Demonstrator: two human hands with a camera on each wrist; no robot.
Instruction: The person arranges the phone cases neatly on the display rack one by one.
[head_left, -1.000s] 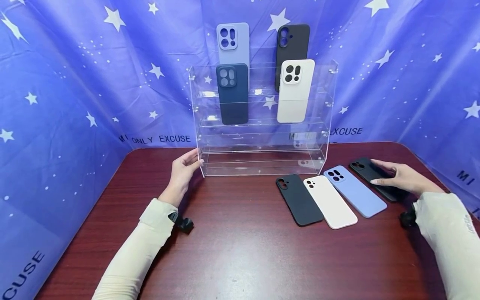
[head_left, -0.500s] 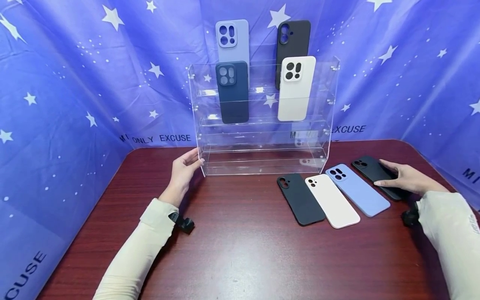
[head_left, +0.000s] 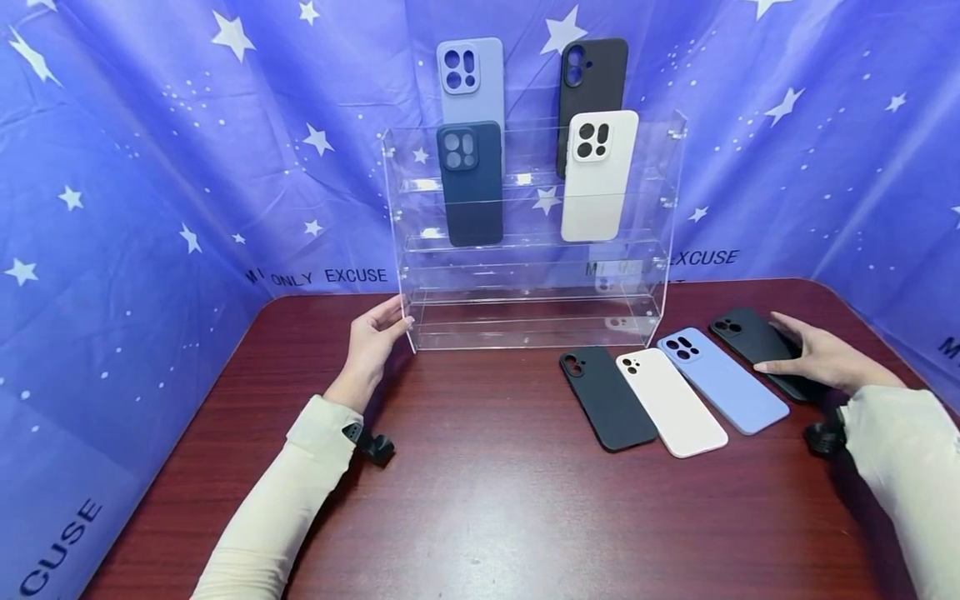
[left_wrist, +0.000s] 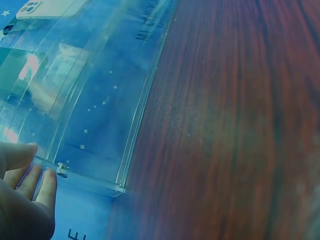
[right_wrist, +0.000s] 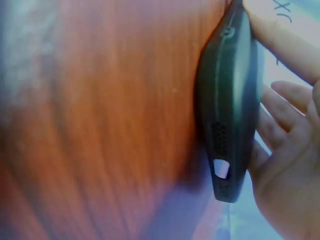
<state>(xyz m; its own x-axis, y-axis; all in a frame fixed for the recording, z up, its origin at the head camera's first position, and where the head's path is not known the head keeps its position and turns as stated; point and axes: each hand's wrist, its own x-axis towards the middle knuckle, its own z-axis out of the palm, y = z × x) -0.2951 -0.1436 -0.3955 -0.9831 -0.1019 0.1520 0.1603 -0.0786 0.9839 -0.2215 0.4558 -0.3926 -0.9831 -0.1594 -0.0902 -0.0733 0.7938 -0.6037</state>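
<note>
At the left side of a transparent acrylic display rack [head_left: 480, 335], my left hand [head_left: 369, 343] pinches the edge of the side panel low down. The left wrist view shows the thumb and fingers on either side of that panel [left_wrist: 90, 180]. My right hand [head_left: 828, 358] grips a black phone case [head_left: 763, 345] by its two long sides at the table's right. Seen end-on in the right wrist view, the case [right_wrist: 227, 105] has speaker holes and a charging-port cutout. Next to it lie a light blue case [head_left: 729, 385], a white case [head_left: 673, 404] and another black case [head_left: 606, 402].
Upright in the rack's upper tiers stand a light blue case [head_left: 491, 92], a navy case [head_left: 474, 200], a black case [head_left: 606, 79] and a white case [head_left: 600, 196]. Its lower tiers hold nothing. A starry blue curtain [head_left: 337, 100] hangs behind the dark red table [head_left: 480, 483].
My right hand's fingers have slid slightly to the right along the black phone case. The head view has shifted a little. My left hand stays on the rack.
</note>
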